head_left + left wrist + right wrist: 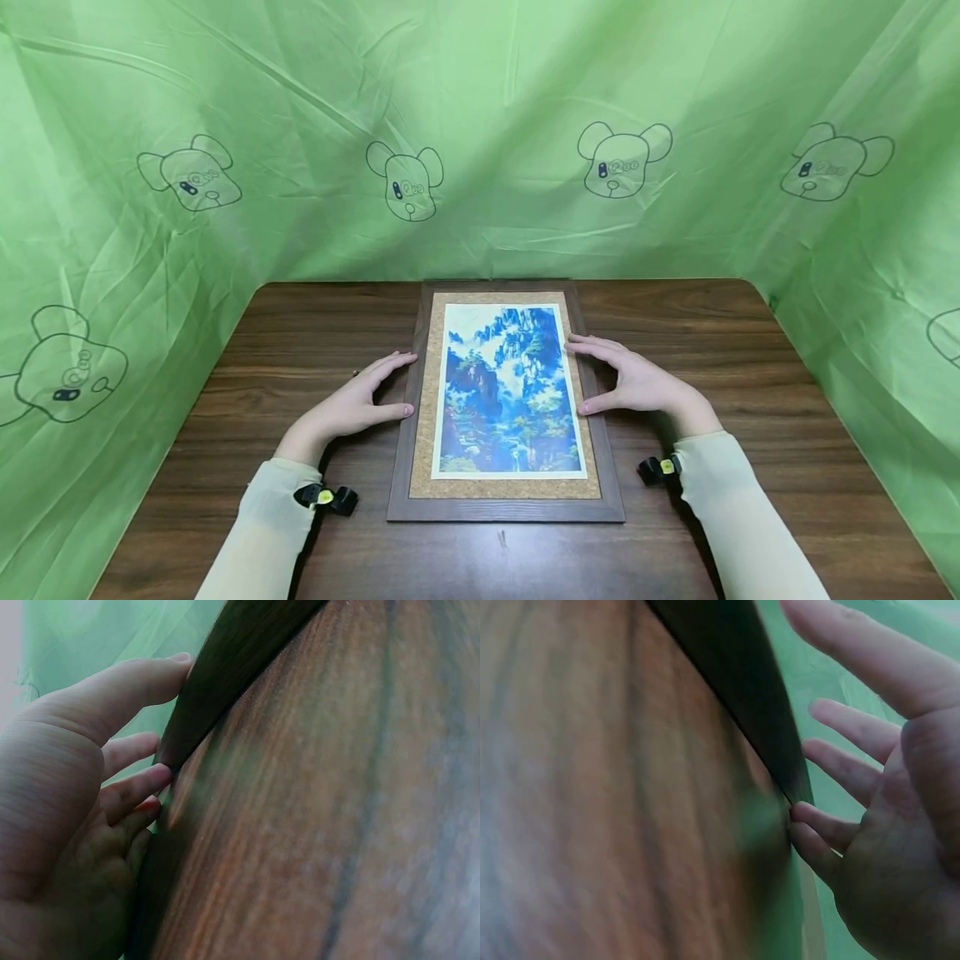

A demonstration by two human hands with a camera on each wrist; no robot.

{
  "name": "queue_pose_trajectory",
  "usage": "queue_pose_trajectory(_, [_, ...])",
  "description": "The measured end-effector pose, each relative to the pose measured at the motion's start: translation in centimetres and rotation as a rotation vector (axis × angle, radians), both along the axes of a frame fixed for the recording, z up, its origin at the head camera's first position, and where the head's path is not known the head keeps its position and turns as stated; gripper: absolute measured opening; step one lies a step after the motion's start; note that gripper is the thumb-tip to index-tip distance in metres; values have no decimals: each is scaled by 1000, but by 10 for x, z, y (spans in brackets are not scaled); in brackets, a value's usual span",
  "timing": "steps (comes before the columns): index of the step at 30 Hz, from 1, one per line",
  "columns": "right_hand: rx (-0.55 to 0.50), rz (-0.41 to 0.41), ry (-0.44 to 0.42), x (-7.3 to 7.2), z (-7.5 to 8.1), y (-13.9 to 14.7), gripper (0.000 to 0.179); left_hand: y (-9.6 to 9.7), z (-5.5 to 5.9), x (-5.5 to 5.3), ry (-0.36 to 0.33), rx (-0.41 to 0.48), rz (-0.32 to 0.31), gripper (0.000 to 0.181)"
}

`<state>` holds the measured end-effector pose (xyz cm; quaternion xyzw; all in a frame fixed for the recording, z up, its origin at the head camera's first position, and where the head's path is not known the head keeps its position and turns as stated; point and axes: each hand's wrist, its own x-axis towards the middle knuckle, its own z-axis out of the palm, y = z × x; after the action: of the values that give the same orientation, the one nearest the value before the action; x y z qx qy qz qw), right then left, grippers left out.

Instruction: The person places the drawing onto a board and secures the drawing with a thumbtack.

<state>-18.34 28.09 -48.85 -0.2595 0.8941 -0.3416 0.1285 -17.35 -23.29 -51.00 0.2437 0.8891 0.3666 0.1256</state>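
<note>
A picture frame (506, 510) with a dark wooden rim lies flat on the table, its inner panel of cork (517, 487) showing all round. On the cork lies a white-bordered landscape print (513, 392) of blue mountains, mist and trees. At the frame's left rim is my left hand (348, 407), thumb and fingertips against the edge. My right hand (648, 385) reaches over the right rim, fingertips beside the print's right border. Both hands have relaxed, spread fingers. In the left wrist view the frame's side (232, 675) meets the fingertips; the right wrist view shows fingers along the opposite side (739, 675).
The dark wood-grain table (300, 325) stretches out on both sides of the frame. Green cloth (510, 225) with printed bear-head outlines hangs behind the table and on both sides. Each wrist carries a small black camera on a band (326, 497).
</note>
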Motion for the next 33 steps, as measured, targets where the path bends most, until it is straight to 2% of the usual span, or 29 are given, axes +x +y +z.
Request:
queue_pose_trajectory(4, [18,28,16,0,1,-6,104,0,0,0,-2,1,-1,90])
queue_pose_trajectory(11, [54,23,-32,1,4,-11,104,0,-1,-2,1,-1,3,90])
queue_pose_trajectory(18, [63,29,-30,0,3,-10,103,0,0,0,16,-6,16,86])
queue_pose_trajectory(22, [53,31,-30,1,2,-9,102,1,6,-1,71,49,72,70])
queue_pose_trajectory(26, [49,28,-29,1,3,-9,102,0,13,-3,220,105,173,52])
queue_pose_trajectory(29, [46,28,-28,1,4,-9,102,-2,18,-5,303,96,263,47])
queue_pose_trajectory(31, [45,30,-30,1,4,-9,101,-3,22,-6,315,66,298,46])
queue_pose_trajectory(33, [41,30,-35,2,4,-9,101,-5,25,-8,311,25,301,48])
